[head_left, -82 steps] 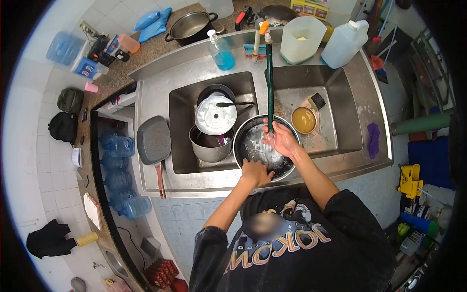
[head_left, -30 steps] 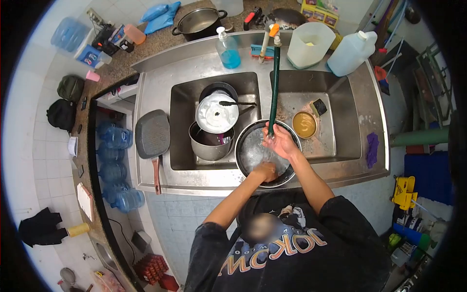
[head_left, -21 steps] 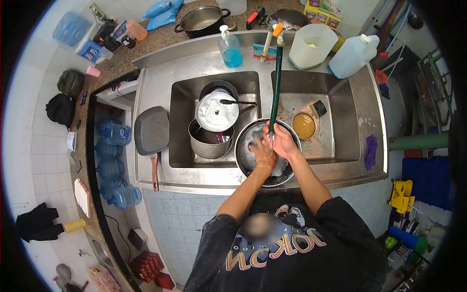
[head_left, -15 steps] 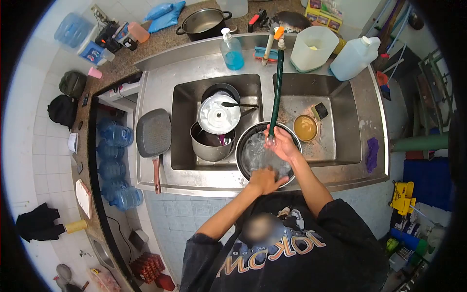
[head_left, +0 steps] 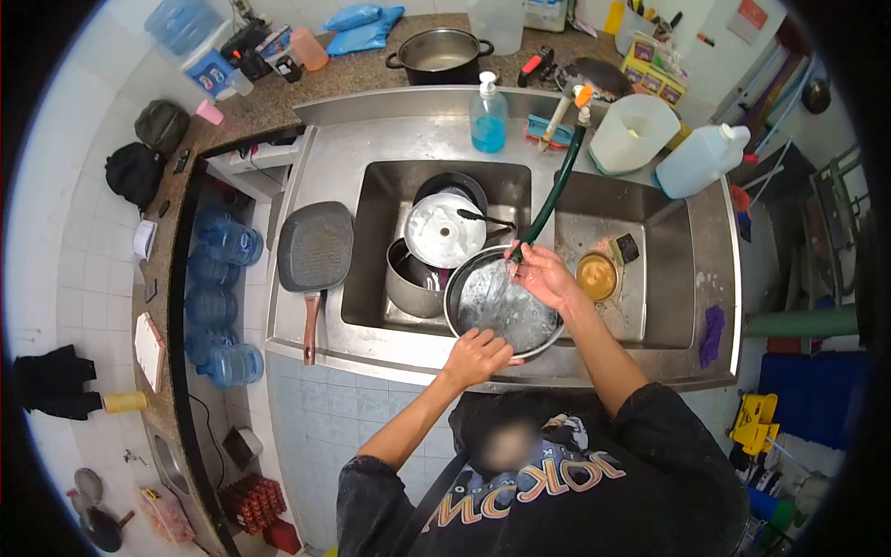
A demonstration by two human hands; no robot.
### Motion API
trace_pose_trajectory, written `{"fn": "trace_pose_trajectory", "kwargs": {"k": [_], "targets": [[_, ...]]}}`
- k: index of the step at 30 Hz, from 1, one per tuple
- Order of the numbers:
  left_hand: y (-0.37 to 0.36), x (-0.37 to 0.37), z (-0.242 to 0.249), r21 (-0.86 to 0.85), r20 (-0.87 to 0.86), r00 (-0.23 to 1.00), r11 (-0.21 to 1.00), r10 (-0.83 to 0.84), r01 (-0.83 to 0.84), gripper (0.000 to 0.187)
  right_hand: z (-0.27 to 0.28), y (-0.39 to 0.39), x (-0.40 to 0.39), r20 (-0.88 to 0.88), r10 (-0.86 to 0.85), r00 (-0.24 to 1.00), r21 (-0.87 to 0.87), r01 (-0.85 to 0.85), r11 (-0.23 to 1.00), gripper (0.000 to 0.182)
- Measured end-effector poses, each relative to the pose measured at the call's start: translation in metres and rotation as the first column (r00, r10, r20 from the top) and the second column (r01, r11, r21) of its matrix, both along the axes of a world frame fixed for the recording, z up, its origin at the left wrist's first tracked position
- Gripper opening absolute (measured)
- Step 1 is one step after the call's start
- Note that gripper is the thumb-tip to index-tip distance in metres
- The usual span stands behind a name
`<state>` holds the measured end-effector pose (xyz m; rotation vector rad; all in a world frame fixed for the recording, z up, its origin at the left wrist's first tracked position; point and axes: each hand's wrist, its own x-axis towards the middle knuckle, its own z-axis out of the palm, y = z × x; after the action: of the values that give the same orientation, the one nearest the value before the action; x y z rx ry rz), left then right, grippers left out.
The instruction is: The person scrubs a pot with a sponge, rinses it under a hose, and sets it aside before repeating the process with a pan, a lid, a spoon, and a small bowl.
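A round metal pan (head_left: 450, 309) with a shiny rim rests over the divider between the two sink basins. My left hand (head_left: 479, 356) is closed around its near rim. Above the pan, my right hand (head_left: 546, 276) grips the end of a green hose (head_left: 561, 178), and water streams from it into the pan. Cloudy water partly hides the pan's bottom. Beside it in the left basin (head_left: 367, 241) are a grey pot (head_left: 413, 295), a pale round lid (head_left: 436, 243) and black tongs (head_left: 486, 219).
In the right basin (head_left: 670, 269) sit a gold-coloured bowl (head_left: 597, 277) and a sponge (head_left: 626, 248). A square grill pan (head_left: 316, 246) lies on the left drainboard. Behind stand a blue soap bottle (head_left: 487, 121), a cut jug (head_left: 633, 135) and a white jug (head_left: 702, 162). A purple cloth (head_left: 712, 336) lies at right.
My left hand has moved from inside the pan to its near rim and closed on it. The pan is now tilted somewhat. My right hand still holds the hose, with water running.
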<state>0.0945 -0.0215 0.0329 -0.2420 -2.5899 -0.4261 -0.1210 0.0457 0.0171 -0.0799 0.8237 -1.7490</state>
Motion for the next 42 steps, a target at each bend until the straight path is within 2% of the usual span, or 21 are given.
{"fn": "trace_pose_trajectory", "kwargs": {"k": [1, 2, 4, 6, 8, 9, 10, 13, 14, 15, 17, 21, 24, 26, 28, 29, 31, 33, 37, 39, 42], "targets": [[-0.008, -0.006, 0.0, 0.101, -0.07, 0.996, 0.994, 0.058, -0.051, 0.041, 0.003, -0.006, -0.005, 0.026, 0.061, 0.998, -0.031, -0.06, 0.998, 0.018], [-0.016, -0.011, 0.001, 0.097, -0.079, 0.995, 0.994, 0.067, -0.059, 0.041, 0.006, -0.011, -0.009, 0.051, 0.122, 0.991, -0.061, -0.119, 0.991, 0.016], [-0.032, -0.019, 0.0, 0.22, -0.11, 0.962, 0.95, 0.251, -0.222, 0.045, 0.001, -0.016, -0.012, 0.048, 0.176, 0.983, -0.073, -0.172, 0.982, 0.014], [-0.039, -0.023, -0.008, 0.222, -0.091, 0.949, 0.935, 0.303, -0.278, 0.047, -0.004, -0.017, -0.013, 0.072, 0.185, 0.98, 0.0, -0.185, 0.983, 0.012], [-0.045, -0.025, -0.016, 0.147, -0.009, 0.983, 0.973, 0.181, -0.178, 0.048, -0.006, -0.016, -0.015, 0.032, 0.198, 0.98, 0.038, -0.199, 0.979, 0.013], [-0.047, -0.029, -0.015, 0.104, 0.092, 0.978, 0.975, 0.185, -0.194, 0.049, -0.004, -0.015, -0.015, 0.006, 0.186, 0.983, 0.056, -0.186, 0.981, 0.014], [-0.049, -0.034, -0.016, 0.109, 0.088, 0.977, 0.973, 0.193, -0.202, 0.049, -0.004, -0.013, -0.014, -0.019, 0.172, 0.985, 0.077, -0.17, 0.982, 0.015], [-0.061, -0.053, -0.014, 0.121, 0.266, 0.942, 0.962, 0.205, -0.244, 0.051, -0.014, -0.007, -0.012, -0.064, 0.19, 0.98, 0.122, -0.181, 0.976, 0.017], [-0.067, -0.058, -0.012, 0.122, 0.269, 0.94, 0.96, 0.211, -0.25, 0.051, -0.017, -0.005, -0.01, -0.075, 0.194, 0.978, 0.132, -0.183, 0.974, 0.017], [-0.073, -0.062, -0.006, 0.107, 0.319, 0.929, 0.967, 0.187, -0.231, 0.051, -0.02, -0.005, -0.011, -0.094, 0.189, 0.977, 0.091, -0.181, 0.979, 0.019], [-0.075, -0.066, 0.002, 0.085, 0.399, 0.902, 0.972, 0.167, -0.217, 0.053, -0.025, -0.001, -0.014, -0.121, 0.195, 0.973, 0.132, -0.179, 0.975, 0.019], [-0.07, -0.063, 0.004, 0.075, 0.445, 0.885, 0.979, 0.139, -0.191, 0.055, -0.024, 0.006, -0.015, -0.181, 0.215, 0.96, 0.206, -0.177, 0.962, 0.024], [-0.068, -0.066, -0.001, 0.062, 0.457, 0.868, 0.966, 0.194, -0.249, 0.057, -0.022, 0.007, -0.012, -0.178, 0.176, 0.968, 0.139, -0.152, 0.978, 0.025], [-0.069, -0.072, -0.007, 0.05, 0.392, 0.878, 0.947, 0.274, -0.317, 0.058, -0.018, 0.0, -0.01, -0.211, 0.164, 0.964, 0.167, -0.13, 0.977, 0.026], [-0.063, -0.078, -0.002, 0.023, 0.424, 0.857, 0.942, 0.294, -0.335, 0.055, -0.015, -0.008, -0.012, -0.342, 0.218, 0.914, 0.248, -0.136, 0.959, 0.025], [-0.059, -0.081, -0.005, 0.035, 0.402, 0.856, 0.928, 0.326, -0.371, 0.052, -0.013, -0.013, -0.013, -0.345, 0.221, 0.912, 0.249, -0.138, 0.959, 0.025], [-0.054, -0.086, -0.006, 0.048, 0.377, 0.851, 0.91, 0.366, -0.412, 0.049, -0.008, -0.022, -0.014, -0.283, 0.224, 0.933, 0.215, -0.166, 0.962, 0.025], [-0.048, -0.088, -0.009, 0.01, 0.432, 0.831, 0.92, 0.35, -0.393, 0.043, -0.006, -0.026, -0.011, -0.248, 0.246, 0.937, 0.205, -0.197, 0.959, 0.024], [-0.03, -0.095, -0.026, 0.051, 0.432, 0.828, 0.907, 0.357, -0.418, 0.038, -0.003, -0.033, -0.008, -0.176, 0.2, 0.964, 0.202, -0.163, 0.966, 0.024], [-0.023, -0.099, -0.027, 0.0, 0.607, 0.722, 0.908, 0.333, -0.419, 0.031, -0.001, -0.034, -0.009, -0.171, 0.206, 0.964, 0.218, -0.167, 0.961, 0.024], [-0.023, -0.104, -0.037, 0.007, 0.501, 0.776, 0.895, 0.384, -0.447, 0.028, 0.002, -0.033, -0.009, -0.167, 0.211, 0.963, 0.174, -0.182, 0.968, 0.024]]}}
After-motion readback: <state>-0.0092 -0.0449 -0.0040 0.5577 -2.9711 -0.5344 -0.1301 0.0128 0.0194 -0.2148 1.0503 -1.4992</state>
